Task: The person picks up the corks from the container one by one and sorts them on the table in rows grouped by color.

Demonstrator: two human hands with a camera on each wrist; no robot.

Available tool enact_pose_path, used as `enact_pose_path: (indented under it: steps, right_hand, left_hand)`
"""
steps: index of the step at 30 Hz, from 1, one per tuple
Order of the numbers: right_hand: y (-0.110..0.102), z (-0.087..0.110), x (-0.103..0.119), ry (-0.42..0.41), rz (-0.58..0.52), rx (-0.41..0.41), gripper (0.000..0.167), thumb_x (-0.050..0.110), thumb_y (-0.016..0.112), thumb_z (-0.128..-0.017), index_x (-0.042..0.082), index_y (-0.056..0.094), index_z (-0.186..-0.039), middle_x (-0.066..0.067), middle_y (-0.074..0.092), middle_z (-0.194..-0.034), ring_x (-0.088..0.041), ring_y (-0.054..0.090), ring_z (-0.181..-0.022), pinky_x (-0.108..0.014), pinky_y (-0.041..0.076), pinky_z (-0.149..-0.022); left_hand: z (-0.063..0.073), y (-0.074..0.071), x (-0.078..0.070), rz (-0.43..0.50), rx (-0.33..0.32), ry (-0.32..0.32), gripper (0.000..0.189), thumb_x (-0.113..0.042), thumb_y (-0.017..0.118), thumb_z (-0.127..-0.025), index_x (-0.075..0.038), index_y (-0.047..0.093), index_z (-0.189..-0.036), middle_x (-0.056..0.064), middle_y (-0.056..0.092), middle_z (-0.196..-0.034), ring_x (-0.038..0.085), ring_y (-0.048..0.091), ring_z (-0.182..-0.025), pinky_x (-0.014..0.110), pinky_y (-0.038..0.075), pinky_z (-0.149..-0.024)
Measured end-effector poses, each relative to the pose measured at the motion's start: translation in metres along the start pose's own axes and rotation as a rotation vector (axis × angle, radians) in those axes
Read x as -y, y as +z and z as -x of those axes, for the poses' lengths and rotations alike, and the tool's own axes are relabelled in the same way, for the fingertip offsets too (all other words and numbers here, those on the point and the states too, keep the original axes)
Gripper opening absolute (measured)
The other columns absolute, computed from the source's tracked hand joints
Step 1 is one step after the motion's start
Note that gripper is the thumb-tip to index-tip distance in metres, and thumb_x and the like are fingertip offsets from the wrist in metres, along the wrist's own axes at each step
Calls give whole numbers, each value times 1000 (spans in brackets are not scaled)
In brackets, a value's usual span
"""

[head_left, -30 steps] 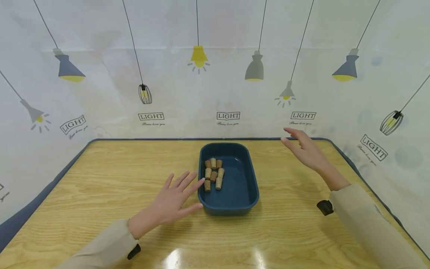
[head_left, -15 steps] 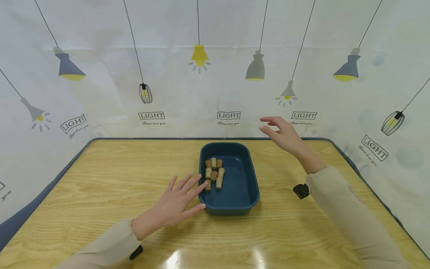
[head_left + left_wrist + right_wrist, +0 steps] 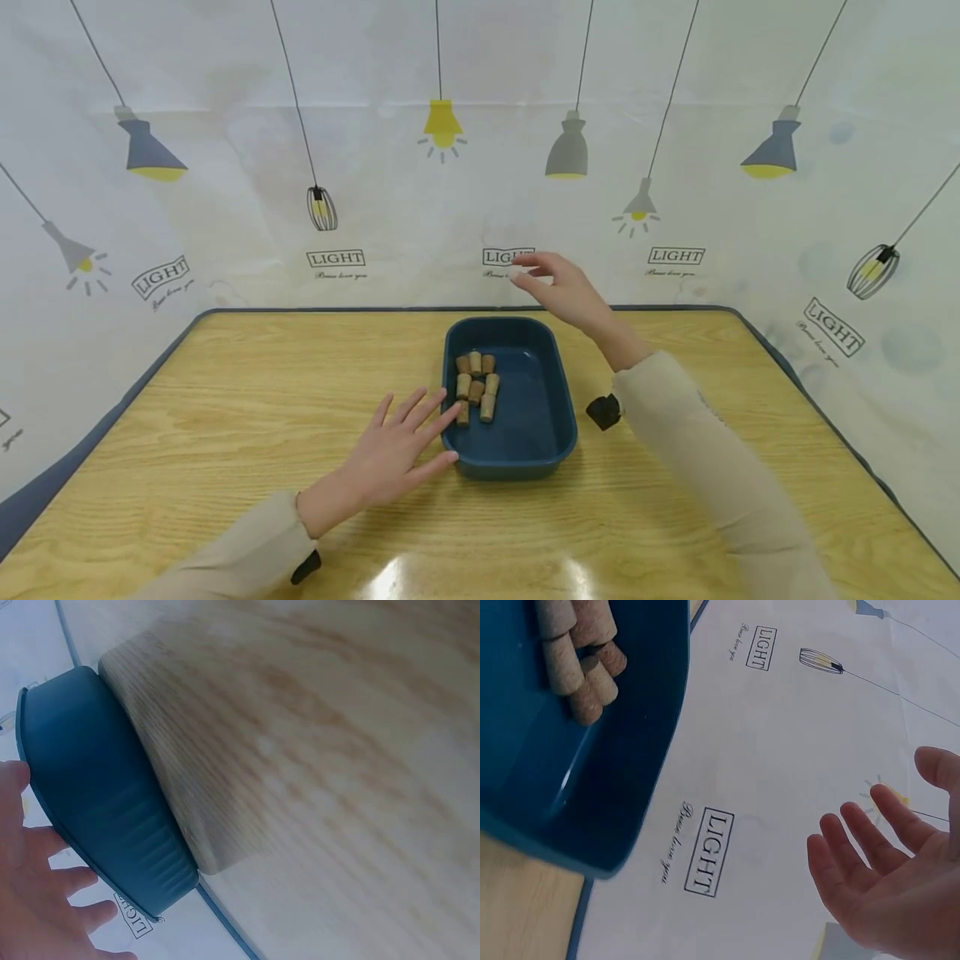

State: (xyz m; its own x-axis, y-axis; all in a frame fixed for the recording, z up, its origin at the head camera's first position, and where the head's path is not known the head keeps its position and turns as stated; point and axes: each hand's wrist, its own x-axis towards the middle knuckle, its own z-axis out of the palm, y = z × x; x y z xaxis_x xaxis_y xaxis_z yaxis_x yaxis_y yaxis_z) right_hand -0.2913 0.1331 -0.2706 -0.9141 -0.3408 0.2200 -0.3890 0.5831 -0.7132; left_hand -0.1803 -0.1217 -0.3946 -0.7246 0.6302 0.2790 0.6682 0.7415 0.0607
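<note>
A dark blue rectangular tub [image 3: 536,454] stands on the wooden table, with several tapered corks [image 3: 476,393] bunched along the left side of its floor. My left hand [image 3: 390,454] has its fingers spread at the tub's left rim; in the left wrist view its fingertips [image 3: 46,840] lie along that rim. Beyond the tub's far end my right hand [image 3: 566,292] hovers in the air, fingers loosely bent and holding nothing. In the right wrist view the corks [image 3: 561,664] lie touching one another, and the right palm [image 3: 900,900] is bare.
A pale cloth wall [image 3: 397,183] printed with hanging lamps rises behind and beside the table. The wooden table top [image 3: 285,375] has a dark edge [image 3: 337,309] along the back. Each sleeve cuff has a black device, such as the right one [image 3: 603,412].
My right hand has swept left from the table's right side to above the tub's far end. My left hand has edged slightly right at the rim. The corks have stayed put.
</note>
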Motion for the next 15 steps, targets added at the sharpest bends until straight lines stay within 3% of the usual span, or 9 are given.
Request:
enact_pose_path:
  steps: [8, 15]
  right_hand:
    - [30, -20, -3, 36, -119, 83, 36, 23, 53, -90, 6, 52, -121, -11, 52, -117, -23, 50, -102, -36, 43, -81]
    - [55, -29, -19, 104, -115, 145, 35, 22, 56, -87, 7, 54, -119, -11, 55, -113, -23, 50, -102, -38, 40, -84]
  left_hand:
    - [0, 1, 1, 2, 16, -13, 60, -54, 32, -90, -20, 32, -139, 4, 23, -142, 27, 19, -129, 57, 13, -96]
    - [-1, 0, 1, -4, 18, -11, 59, -55, 32, -90, -21, 33, -139, 3, 24, -142, 27, 19, -129, 57, 14, -96]
